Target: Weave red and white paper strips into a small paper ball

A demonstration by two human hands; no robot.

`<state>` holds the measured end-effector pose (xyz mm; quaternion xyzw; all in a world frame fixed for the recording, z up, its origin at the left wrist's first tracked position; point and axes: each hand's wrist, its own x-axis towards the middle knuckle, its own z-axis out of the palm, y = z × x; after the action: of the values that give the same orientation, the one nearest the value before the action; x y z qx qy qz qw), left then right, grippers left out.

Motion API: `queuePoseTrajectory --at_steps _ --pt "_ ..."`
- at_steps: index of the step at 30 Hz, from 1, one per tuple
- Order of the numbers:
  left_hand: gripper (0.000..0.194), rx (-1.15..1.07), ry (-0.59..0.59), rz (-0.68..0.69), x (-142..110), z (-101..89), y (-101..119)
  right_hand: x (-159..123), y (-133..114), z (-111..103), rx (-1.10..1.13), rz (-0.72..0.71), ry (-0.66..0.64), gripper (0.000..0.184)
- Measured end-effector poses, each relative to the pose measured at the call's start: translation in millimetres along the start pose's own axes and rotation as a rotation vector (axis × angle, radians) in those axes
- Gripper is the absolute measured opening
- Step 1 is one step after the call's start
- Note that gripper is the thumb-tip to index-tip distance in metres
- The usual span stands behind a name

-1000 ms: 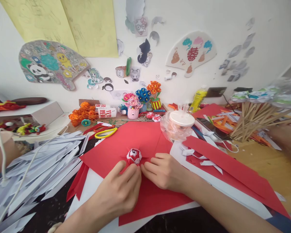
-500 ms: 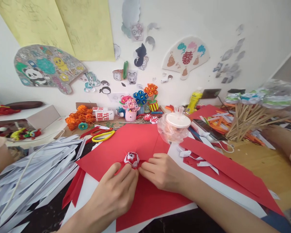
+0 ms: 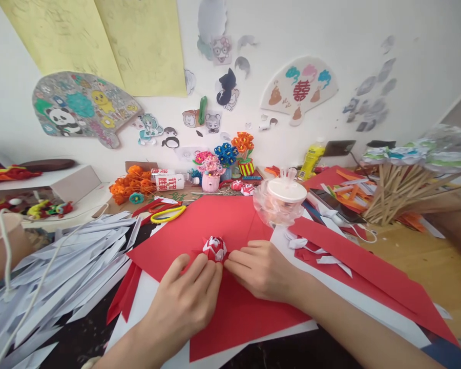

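Observation:
Between my two hands is a small woven paper ball (image 3: 215, 248) in red and white, with red strip ends poking out at its sides. The fingers of my left hand (image 3: 190, 294) are pinched together at its near left edge. On the near right side, my right hand (image 3: 262, 270) also pinches at the ball, its fingers curled in. My fingertips partly hide the ball's lower edge. Large red paper sheets (image 3: 249, 312) lie under both hands, over white paper.
White paper strips (image 3: 80, 261) pile up at left, beside yellow-handled scissors (image 3: 168, 214). A lidded cup in plastic (image 3: 286, 197) stands beyond my right hand. Craft flowers (image 3: 209, 171) line the wall. At far right, another person's arm (image 3: 451, 212) is near a bundle of sticks (image 3: 397, 192).
The ball has tipped, so its top opening now faces away and more of its woven side shows. Both hands stay close against it. The whole view has shifted slightly.

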<state>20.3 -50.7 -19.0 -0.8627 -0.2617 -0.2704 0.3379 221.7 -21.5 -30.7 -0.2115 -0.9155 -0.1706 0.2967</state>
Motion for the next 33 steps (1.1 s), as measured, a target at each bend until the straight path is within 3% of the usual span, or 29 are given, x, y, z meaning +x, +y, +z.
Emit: queuePoseTrajectory --at_steps 6,17,25,29,33 --pt "0.039 -0.032 -0.008 0.040 3 -0.5 -1 0 0 0 0.018 -0.035 -0.010 0.036" --pt "0.043 -0.092 -0.090 -0.103 10 -5.0 -3 1 1 0 -0.029 0.005 -0.011 0.032" --pt "0.028 -0.296 -0.115 -0.363 11 -1.8 -6 2 0 -1 0.087 0.156 0.006 0.019" --pt "0.027 -0.364 -0.086 -0.392 11 0.6 -6 4 -2 -1 0.059 0.158 0.034 0.020" --pt "0.022 -0.345 -0.131 -0.403 11 0.1 -5 3 -2 3 0.069 0.143 0.058 0.023"
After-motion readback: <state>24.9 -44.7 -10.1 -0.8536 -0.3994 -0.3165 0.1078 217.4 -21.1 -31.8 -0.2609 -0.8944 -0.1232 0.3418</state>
